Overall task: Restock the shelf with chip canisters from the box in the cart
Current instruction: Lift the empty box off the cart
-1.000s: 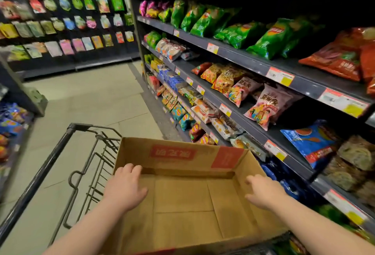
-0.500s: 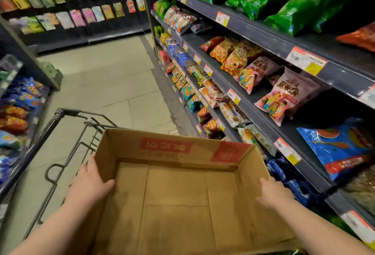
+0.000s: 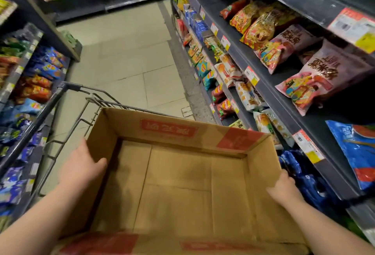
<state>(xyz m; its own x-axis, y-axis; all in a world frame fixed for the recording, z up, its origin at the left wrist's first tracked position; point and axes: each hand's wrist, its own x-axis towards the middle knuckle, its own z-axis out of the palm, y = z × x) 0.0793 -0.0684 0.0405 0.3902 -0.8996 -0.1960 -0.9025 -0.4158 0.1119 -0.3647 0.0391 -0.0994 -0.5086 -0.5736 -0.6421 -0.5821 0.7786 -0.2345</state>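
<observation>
Hands grip a cardboard box that sits in a wire cart: the left hand clasps the box's 9 o'clock wall, thumb inside and fingers outside, and the right hand closes over the 3 o'clock wall, fingers hooked over the rim. The box shows only its bare brown floor, and no chip canister can be seen inside it. From 12 to 3 o'clock run the dark shelves, stocked with snack bags and fronted by price tags.
</observation>
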